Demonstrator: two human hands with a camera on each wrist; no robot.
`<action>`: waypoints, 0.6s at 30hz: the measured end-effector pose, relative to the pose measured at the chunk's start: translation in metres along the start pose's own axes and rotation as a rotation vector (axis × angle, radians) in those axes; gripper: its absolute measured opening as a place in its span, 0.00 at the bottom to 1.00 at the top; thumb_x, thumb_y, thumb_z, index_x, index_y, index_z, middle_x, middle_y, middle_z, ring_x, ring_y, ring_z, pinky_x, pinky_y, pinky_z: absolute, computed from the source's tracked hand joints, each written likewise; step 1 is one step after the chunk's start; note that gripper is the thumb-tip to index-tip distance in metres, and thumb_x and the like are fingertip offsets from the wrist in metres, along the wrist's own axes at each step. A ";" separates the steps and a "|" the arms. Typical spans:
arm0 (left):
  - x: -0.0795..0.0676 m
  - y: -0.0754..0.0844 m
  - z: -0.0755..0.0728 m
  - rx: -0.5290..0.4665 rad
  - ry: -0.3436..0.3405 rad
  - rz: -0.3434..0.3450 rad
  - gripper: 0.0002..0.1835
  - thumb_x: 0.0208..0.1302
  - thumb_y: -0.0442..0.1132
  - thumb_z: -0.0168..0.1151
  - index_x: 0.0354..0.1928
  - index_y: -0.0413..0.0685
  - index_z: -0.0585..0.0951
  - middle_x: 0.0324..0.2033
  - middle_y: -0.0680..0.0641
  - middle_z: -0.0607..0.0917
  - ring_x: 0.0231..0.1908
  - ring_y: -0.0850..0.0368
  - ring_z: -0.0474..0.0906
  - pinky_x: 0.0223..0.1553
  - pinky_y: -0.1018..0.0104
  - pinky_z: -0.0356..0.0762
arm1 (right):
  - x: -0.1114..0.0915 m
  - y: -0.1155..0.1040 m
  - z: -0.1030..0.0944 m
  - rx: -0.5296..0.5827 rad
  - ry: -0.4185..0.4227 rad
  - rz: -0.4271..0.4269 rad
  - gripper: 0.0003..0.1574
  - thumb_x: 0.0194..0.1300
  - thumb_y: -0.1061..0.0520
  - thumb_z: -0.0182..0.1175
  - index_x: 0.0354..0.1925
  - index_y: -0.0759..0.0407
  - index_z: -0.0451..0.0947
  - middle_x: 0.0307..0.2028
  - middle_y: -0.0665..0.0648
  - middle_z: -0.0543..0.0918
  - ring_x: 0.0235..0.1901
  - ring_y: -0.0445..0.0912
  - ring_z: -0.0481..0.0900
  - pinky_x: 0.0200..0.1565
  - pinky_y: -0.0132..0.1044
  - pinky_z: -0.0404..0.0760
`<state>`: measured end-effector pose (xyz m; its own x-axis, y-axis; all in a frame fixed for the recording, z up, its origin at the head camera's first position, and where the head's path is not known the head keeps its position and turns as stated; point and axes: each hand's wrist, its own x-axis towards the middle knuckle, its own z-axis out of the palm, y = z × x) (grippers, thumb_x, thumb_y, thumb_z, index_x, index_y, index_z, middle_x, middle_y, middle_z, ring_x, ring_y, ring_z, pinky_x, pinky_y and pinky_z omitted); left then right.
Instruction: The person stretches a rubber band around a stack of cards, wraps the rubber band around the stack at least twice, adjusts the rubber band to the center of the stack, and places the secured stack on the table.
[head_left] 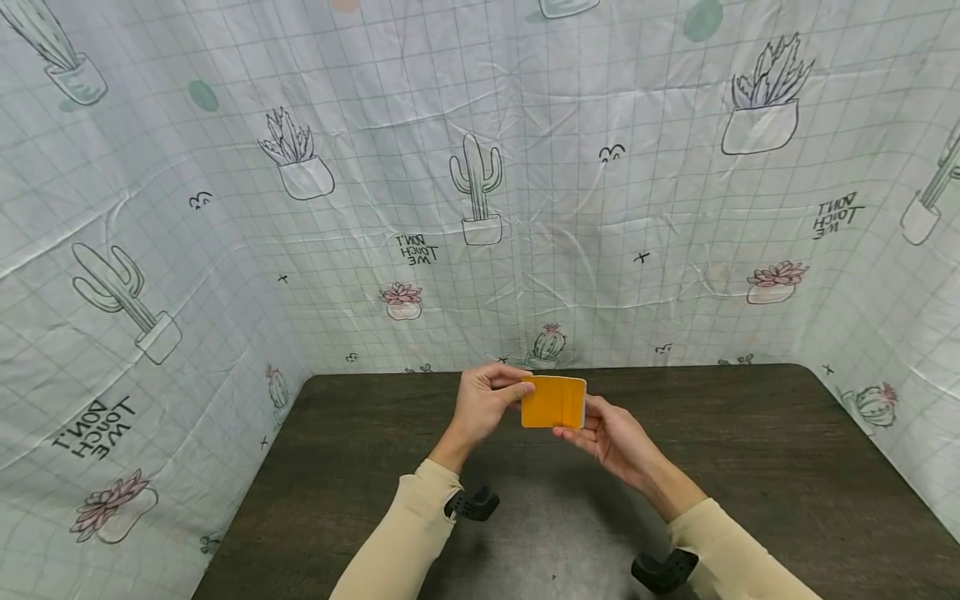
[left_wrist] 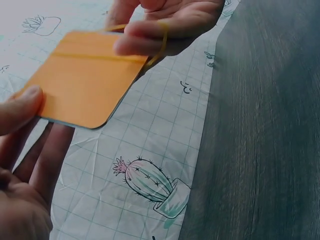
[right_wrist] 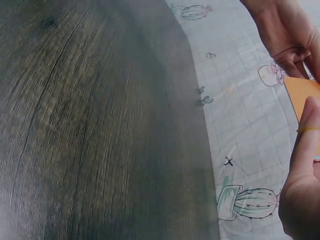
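A small orange notebook (head_left: 550,402) with rounded corners and a thin dark edge is held up over the table between both hands. My left hand (head_left: 480,404) pinches its left edge, thumb on the orange face and fingers behind. At the opposite edge is my right hand (head_left: 618,437). In the left wrist view a thin yellow elastic band (left_wrist: 165,44) runs across the cover (left_wrist: 85,87) and stretches out around the right hand's fingers (left_wrist: 145,46). The right wrist view shows the band (right_wrist: 309,129) crossing beside a finger, with most of the notebook cut off by the frame.
The dark wood-grain table (head_left: 360,467) spreads below both hands. A pale gridded curtain (head_left: 375,167) printed with cacti hangs along the back and both sides. Each forearm wears a black wrist device, one on the left (head_left: 472,504) and one on the right (head_left: 664,571).
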<state>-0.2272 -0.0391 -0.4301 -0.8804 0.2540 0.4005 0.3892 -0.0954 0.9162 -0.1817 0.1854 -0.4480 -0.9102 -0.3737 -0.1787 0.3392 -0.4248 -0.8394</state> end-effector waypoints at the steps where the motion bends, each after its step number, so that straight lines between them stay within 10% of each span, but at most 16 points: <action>1: 0.000 0.001 0.000 -0.006 0.016 -0.010 0.08 0.60 0.22 0.68 0.42 0.26 0.85 0.36 0.31 0.87 0.34 0.42 0.88 0.34 0.35 0.81 | 0.000 0.000 0.001 0.022 0.003 -0.007 0.31 0.81 0.46 0.47 0.66 0.70 0.67 0.47 0.64 0.86 0.45 0.51 0.87 0.53 0.37 0.82; 10: -0.005 0.027 0.007 -0.050 0.152 -0.075 0.08 0.61 0.22 0.67 0.42 0.23 0.84 0.36 0.31 0.87 0.35 0.40 0.88 0.36 0.38 0.83 | 0.001 0.004 0.012 -0.040 0.094 -0.128 0.34 0.77 0.56 0.55 0.70 0.76 0.60 0.51 0.60 0.83 0.49 0.48 0.86 0.59 0.41 0.75; 18: -0.005 0.025 0.009 -0.039 0.196 -0.112 0.08 0.60 0.22 0.68 0.41 0.25 0.85 0.35 0.32 0.88 0.33 0.44 0.88 0.29 0.63 0.86 | 0.001 0.006 0.017 -0.140 0.181 -0.176 0.30 0.77 0.58 0.56 0.67 0.76 0.65 0.46 0.58 0.86 0.45 0.46 0.87 0.51 0.37 0.82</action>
<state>-0.2109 -0.0340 -0.4089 -0.9547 0.0735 0.2884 0.2791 -0.1150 0.9533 -0.1770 0.1686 -0.4444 -0.9840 -0.1460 -0.1023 0.1478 -0.3470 -0.9262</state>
